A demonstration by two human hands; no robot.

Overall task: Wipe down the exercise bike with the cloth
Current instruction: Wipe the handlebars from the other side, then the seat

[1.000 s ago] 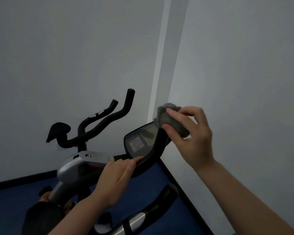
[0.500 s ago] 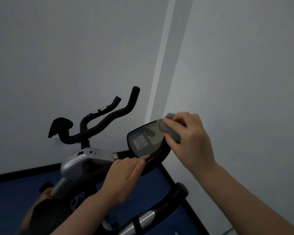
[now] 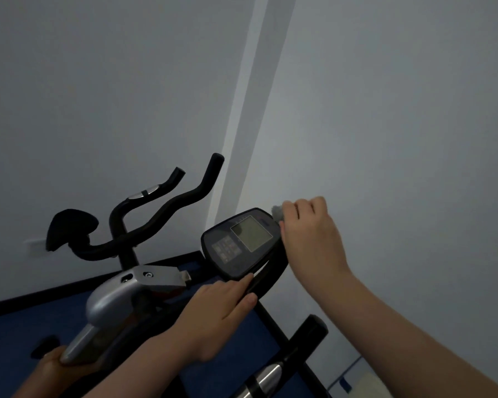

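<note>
**Console edge under the cloth, most of the bike yet to be wiped**

Nearest the camera, low in the head view, a chrome-banded black bar point(image 3: 266, 377) of the exercise bike point(image 3: 121, 294) crosses the bottom of the frame, and the two forearms reach up from either side of it. The left hand point(image 3: 213, 314) lies along the lower rim of the console point(image 3: 242, 242), fingers straight and pressed against the dark curved bar beneath it, steadying the unit rather than gripping it; it holds nothing.

A little farther, the right hand point(image 3: 311, 239) sits at the console's upper right edge with its fingers curled round the cloth point(image 3: 278, 212). Only a small grey tuft shows above the knuckles, touching the rim of the console just beside the screen; the rest of the cloth is hidden in the fist, between palm and the console's side and back.

As a judgement of progress: the wipe is on the console housing, at its right edge, and nothing visible tells which other parts are already clean. The silver frame cover point(image 3: 112, 294), the handlebars point(image 3: 156, 214) and the saddle-shaped pad point(image 3: 69, 228) farther off stand well apart from the cloth and look like work to come, as do the lower bars near the blue floor point(image 3: 18, 328). Beyond the bike are plain pale walls point(image 3: 98, 81) meeting at a corner.
</note>
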